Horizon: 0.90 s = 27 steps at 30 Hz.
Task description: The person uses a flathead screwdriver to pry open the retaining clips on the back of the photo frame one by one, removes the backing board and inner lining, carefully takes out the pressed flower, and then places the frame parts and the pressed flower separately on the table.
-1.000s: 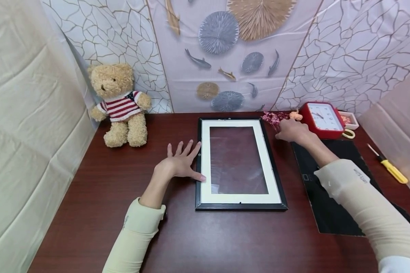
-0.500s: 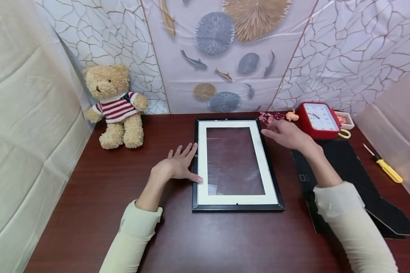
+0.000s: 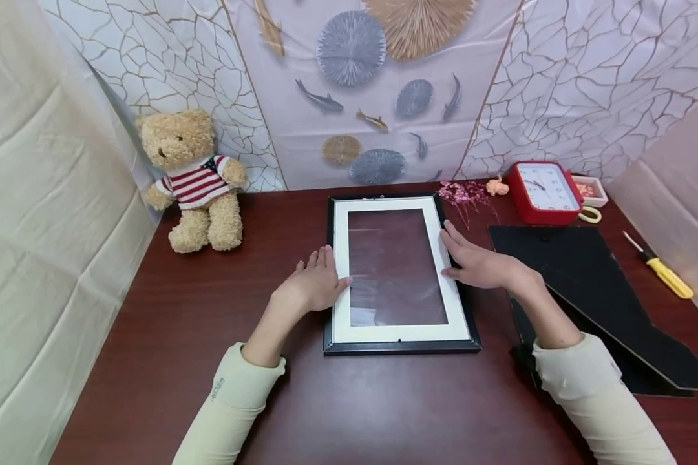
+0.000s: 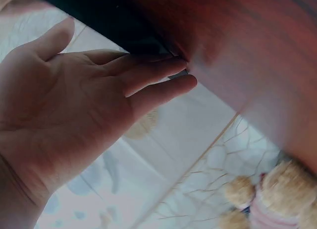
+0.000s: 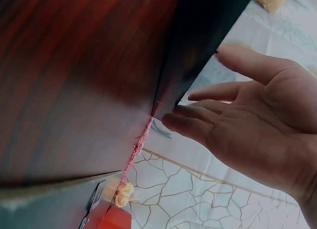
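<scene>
A black picture frame [image 3: 401, 347] with a white mat [image 3: 340, 323] and a clear pane [image 3: 395, 271] lies flat on the dark red-brown table. My left hand [image 3: 313, 284] is at its left side, fingers extended along the black edge and thumb over the mat. Opposite, my right hand [image 3: 479, 261] has its fingers stretched out at the frame's right side, thumb near the mat. In the left wrist view the fingertips [image 4: 185, 80] reach the frame's side. The right wrist view shows the palm facing the frame's side [image 5: 198, 46], fingers straight.
Pink dried flowers [image 3: 465, 194], a small orange flower [image 3: 497, 186] and a red clock [image 3: 545, 192] stand behind on the right. Black boards [image 3: 587, 271] lie under and beside my right forearm, with a yellow screwdriver [image 3: 663, 271] beyond. A teddy bear [image 3: 192, 181] sits back left.
My right hand has left the pink flowers and come to the frame's right side. The left hand has shifted slightly along the left edge, its fingers drawn closer together.
</scene>
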Each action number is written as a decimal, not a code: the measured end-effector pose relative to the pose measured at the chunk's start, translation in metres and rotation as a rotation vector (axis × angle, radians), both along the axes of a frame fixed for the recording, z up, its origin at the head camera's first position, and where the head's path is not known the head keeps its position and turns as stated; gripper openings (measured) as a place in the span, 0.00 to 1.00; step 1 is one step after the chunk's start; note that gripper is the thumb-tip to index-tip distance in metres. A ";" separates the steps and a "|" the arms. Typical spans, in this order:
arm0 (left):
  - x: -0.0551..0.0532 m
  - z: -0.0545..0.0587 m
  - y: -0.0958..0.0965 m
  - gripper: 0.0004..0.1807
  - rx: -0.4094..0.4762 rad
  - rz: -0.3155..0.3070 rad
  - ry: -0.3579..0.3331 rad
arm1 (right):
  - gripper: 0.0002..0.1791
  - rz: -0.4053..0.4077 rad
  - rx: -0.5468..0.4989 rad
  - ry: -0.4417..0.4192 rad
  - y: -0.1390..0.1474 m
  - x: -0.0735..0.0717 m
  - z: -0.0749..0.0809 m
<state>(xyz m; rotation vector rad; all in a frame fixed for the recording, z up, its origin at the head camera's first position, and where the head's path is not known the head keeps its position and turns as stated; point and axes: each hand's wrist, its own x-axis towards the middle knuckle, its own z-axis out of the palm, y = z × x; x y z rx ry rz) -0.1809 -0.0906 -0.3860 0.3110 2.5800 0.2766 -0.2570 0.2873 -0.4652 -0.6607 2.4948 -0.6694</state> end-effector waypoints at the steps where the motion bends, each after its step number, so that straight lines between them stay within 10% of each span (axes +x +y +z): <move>1: -0.001 -0.007 0.003 0.49 -0.016 0.018 0.013 | 0.61 0.013 0.006 0.003 0.005 -0.004 -0.005; 8: -0.011 -0.047 0.012 0.51 -0.101 0.054 0.162 | 0.61 0.024 0.072 -0.017 0.008 -0.015 -0.010; 18: 0.014 -0.024 0.024 0.35 -0.073 -0.058 0.448 | 0.58 0.018 0.088 0.015 0.000 -0.009 -0.008; 22: 0.012 -0.027 0.027 0.16 0.010 -0.086 0.544 | 0.59 0.006 0.070 0.009 0.005 -0.011 -0.013; 27: 0.008 -0.028 0.031 0.16 -0.012 -0.144 0.625 | 0.57 0.007 0.057 0.017 0.011 -0.012 -0.014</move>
